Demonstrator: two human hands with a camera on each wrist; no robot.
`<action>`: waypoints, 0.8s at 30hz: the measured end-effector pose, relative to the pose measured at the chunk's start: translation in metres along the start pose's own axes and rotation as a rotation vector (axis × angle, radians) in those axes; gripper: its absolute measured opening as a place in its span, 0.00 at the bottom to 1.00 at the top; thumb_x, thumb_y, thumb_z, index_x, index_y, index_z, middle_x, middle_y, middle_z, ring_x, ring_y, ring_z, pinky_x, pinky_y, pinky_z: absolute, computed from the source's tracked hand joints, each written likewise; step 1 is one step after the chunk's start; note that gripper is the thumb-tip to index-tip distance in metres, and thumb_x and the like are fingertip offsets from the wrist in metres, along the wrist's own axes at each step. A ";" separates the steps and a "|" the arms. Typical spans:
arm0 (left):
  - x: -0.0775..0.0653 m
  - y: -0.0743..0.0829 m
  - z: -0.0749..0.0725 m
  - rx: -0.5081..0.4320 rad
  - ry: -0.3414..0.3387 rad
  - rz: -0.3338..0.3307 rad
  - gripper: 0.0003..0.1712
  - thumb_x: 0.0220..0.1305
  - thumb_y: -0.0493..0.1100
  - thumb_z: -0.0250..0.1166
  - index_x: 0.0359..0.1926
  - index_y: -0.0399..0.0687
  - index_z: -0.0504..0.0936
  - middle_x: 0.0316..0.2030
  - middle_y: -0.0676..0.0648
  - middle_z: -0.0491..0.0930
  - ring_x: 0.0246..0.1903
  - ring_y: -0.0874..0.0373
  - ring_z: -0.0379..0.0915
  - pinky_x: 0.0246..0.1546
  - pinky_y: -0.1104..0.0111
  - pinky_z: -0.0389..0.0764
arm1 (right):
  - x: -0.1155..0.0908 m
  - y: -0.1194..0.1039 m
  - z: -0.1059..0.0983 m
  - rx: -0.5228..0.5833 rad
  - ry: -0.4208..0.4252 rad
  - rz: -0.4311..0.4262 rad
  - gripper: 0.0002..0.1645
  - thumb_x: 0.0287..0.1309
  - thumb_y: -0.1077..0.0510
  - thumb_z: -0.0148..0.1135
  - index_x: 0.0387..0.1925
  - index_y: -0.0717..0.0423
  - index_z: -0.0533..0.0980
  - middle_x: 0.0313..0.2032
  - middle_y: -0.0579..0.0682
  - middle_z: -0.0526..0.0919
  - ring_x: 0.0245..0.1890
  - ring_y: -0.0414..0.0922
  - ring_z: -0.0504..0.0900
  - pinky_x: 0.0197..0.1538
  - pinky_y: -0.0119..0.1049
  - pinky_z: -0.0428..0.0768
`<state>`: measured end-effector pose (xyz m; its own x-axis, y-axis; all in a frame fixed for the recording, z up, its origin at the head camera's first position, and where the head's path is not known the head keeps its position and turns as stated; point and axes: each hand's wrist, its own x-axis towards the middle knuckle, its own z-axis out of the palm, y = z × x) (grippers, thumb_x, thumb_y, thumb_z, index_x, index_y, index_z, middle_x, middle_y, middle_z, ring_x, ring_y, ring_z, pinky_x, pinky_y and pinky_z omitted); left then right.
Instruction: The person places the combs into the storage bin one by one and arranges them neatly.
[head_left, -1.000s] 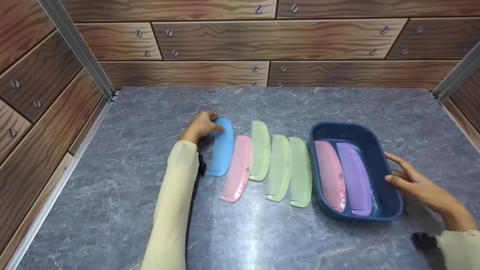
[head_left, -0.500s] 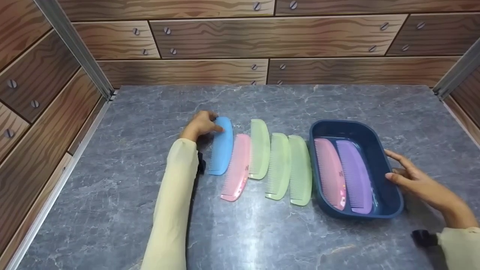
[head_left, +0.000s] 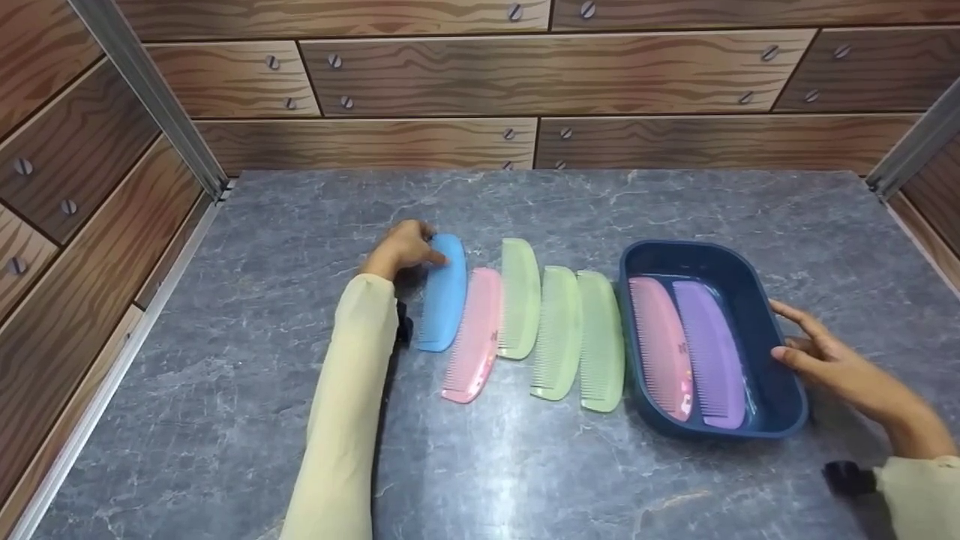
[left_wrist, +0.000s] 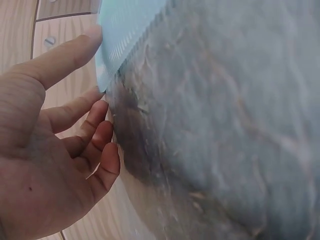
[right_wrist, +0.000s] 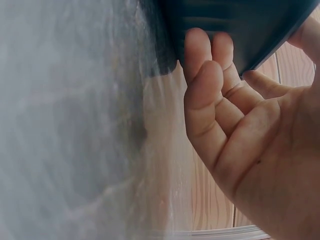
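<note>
Unmoved: 1 curved blue comb (head_left: 445, 296)

Desk (head_left: 195, 420): grey, pale-veined, glossy (light glares down its middle).
Blue comb (head_left: 445, 300): nearest the left edge, one end toward the far edge; flat or slightly lifted, unclear.
Pink comb (head_left: 476, 334): just right of it, farther from the far edge.
Green combs (head_left: 527, 300): three, side by side, the leftmost nearest the far edge.
Navy tray (head_left: 690, 257): upright, toward the right edge.
</note>
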<state>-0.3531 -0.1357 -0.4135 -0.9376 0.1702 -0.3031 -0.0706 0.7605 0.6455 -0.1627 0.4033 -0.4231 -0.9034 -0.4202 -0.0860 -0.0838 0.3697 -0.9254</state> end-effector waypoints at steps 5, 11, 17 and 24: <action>0.001 0.003 -0.001 0.008 -0.026 -0.003 0.36 0.55 0.44 0.70 0.63 0.34 0.70 0.62 0.37 0.71 0.57 0.46 0.69 0.61 0.56 0.71 | 0.000 0.000 0.000 0.020 -0.001 0.005 0.39 0.71 0.67 0.42 0.76 0.41 0.42 0.51 0.30 0.78 0.47 0.33 0.82 0.44 0.30 0.82; 0.002 0.006 -0.001 0.015 -0.079 -0.008 0.37 0.55 0.42 0.70 0.64 0.33 0.69 0.63 0.36 0.70 0.58 0.47 0.69 0.63 0.55 0.70 | 0.000 -0.001 -0.001 0.021 -0.007 0.012 0.39 0.71 0.68 0.42 0.75 0.41 0.42 0.51 0.30 0.78 0.47 0.33 0.82 0.43 0.30 0.82; 0.001 0.006 -0.001 0.009 -0.100 -0.026 0.38 0.54 0.42 0.71 0.64 0.34 0.69 0.63 0.37 0.70 0.60 0.46 0.68 0.63 0.55 0.69 | 0.001 -0.001 -0.001 -0.002 0.001 0.023 0.39 0.72 0.66 0.42 0.76 0.41 0.41 0.51 0.28 0.77 0.47 0.32 0.82 0.43 0.31 0.83; -0.001 0.004 -0.002 0.014 -0.113 -0.008 0.34 0.53 0.41 0.71 0.61 0.35 0.73 0.59 0.38 0.74 0.49 0.51 0.70 0.59 0.55 0.73 | 0.001 -0.001 -0.001 -0.012 0.005 0.024 0.39 0.72 0.66 0.42 0.75 0.41 0.42 0.50 0.28 0.78 0.47 0.32 0.82 0.43 0.31 0.83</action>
<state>-0.3536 -0.1342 -0.4093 -0.8926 0.2333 -0.3858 -0.0724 0.7704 0.6335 -0.1646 0.4036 -0.4220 -0.9072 -0.4069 -0.1065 -0.0668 0.3892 -0.9187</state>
